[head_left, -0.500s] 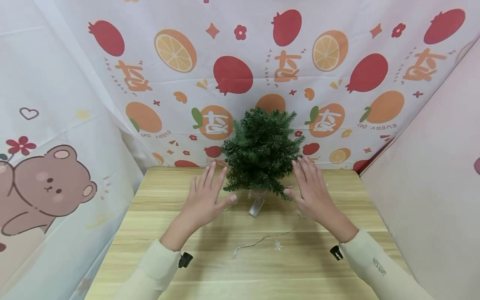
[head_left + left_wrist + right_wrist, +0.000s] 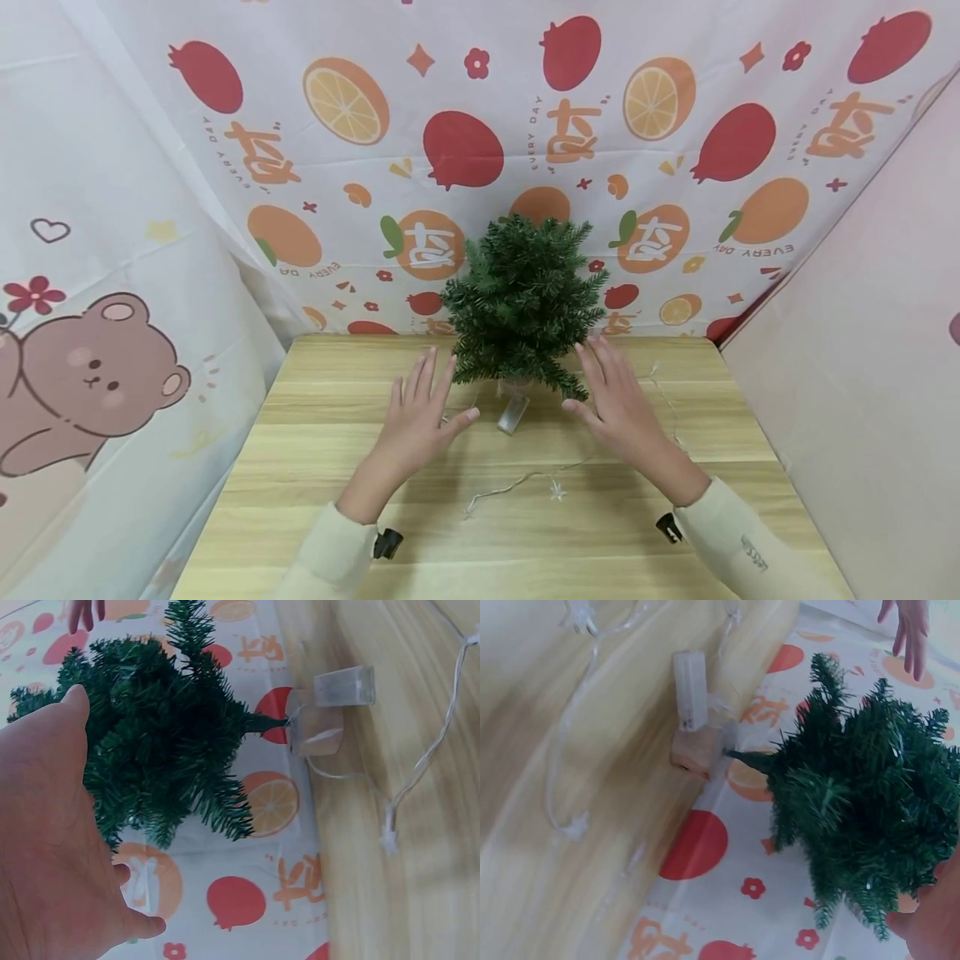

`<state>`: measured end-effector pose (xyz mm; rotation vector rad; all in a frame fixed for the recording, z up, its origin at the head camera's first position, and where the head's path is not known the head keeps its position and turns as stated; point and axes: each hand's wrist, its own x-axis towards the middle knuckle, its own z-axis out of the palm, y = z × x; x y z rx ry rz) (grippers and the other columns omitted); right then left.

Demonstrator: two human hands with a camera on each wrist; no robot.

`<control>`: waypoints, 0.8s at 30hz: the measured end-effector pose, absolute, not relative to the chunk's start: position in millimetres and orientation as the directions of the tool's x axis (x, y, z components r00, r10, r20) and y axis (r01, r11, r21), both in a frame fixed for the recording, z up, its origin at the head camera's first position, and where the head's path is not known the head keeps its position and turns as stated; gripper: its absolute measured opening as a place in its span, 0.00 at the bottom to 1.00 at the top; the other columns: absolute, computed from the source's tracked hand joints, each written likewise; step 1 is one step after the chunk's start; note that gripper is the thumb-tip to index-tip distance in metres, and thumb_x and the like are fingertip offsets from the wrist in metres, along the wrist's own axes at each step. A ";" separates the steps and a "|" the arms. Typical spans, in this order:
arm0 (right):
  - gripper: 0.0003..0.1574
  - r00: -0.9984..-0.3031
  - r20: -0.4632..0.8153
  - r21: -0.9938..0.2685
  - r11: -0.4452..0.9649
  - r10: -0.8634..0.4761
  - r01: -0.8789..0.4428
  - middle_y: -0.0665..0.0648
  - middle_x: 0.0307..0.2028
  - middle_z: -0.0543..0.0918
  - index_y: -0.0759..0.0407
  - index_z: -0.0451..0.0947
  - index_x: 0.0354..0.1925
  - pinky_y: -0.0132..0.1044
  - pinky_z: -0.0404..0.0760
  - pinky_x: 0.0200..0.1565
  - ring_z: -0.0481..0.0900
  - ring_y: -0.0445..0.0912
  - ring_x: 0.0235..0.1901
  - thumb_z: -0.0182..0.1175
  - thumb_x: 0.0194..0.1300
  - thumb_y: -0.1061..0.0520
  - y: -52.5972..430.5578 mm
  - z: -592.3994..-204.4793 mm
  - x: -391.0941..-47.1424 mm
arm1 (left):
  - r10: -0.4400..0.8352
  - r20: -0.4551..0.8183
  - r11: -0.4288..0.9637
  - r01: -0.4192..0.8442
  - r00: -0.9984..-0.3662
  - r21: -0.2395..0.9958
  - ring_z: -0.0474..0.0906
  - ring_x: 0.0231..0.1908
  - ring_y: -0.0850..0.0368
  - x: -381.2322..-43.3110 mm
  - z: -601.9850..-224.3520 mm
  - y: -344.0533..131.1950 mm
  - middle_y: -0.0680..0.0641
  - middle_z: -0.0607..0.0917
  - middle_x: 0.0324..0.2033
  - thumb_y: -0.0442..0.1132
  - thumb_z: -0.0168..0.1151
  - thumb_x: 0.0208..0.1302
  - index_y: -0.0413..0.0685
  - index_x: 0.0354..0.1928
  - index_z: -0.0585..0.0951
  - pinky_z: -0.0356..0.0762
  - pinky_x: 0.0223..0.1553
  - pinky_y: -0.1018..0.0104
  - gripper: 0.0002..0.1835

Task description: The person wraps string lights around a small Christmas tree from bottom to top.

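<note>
A small green artificial Christmas tree (image 2: 525,300) stands upright at the back of the table. Its light wooden base (image 2: 694,754) shows in the right wrist view. Against the base leans a clear-white battery box (image 2: 513,414). My left hand (image 2: 416,417) is held with fingers spread at the tree's lower left. On the other side, my right hand (image 2: 618,400) has straight fingers right at the lower branches, overlapping them in the head view. Neither hand holds anything. A string of fairy lights with star ornaments (image 2: 557,491) lies in front of the tree.
The wood-grain table (image 2: 300,467) meets a fruit-printed cloth (image 2: 465,150) directly behind the tree. A bear-printed cloth (image 2: 112,375) hangs at the left, a pale pink one (image 2: 862,333) at the right. More light wire (image 2: 670,404) trails beyond my right hand.
Both hands have drawn back slightly toward me, fingers still extended. The right hand has also shifted a little left, showing more light wire beside it. The tree stays put.
</note>
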<state>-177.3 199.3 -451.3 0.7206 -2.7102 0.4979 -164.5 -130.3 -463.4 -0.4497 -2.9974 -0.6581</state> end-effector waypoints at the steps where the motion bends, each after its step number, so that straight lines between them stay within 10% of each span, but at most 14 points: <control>1: 0.55 -0.833 0.362 -0.257 0.814 -0.420 -0.522 0.62 0.80 0.45 0.59 0.44 0.80 0.65 0.52 0.73 0.46 0.62 0.78 0.39 0.74 0.26 198.7 -453.3 -175.3 | 0.268 0.100 0.863 0.285 -0.958 0.417 0.31 0.80 0.42 -163.8 -465.5 -129.7 0.46 0.32 0.80 0.74 0.46 0.69 0.58 0.82 0.42 0.31 0.74 0.32 0.50; 24: 0.43 -0.838 0.343 -0.472 0.693 -0.426 -0.545 0.63 0.77 0.56 0.53 0.52 0.79 0.69 0.62 0.67 0.55 0.62 0.75 0.55 0.75 0.45 177.5 -513.0 -134.0 | 0.257 0.011 0.805 0.221 -0.966 0.551 0.36 0.79 0.38 -128.9 -536.4 -108.4 0.40 0.39 0.80 0.65 0.56 0.69 0.52 0.81 0.46 0.37 0.75 0.34 0.49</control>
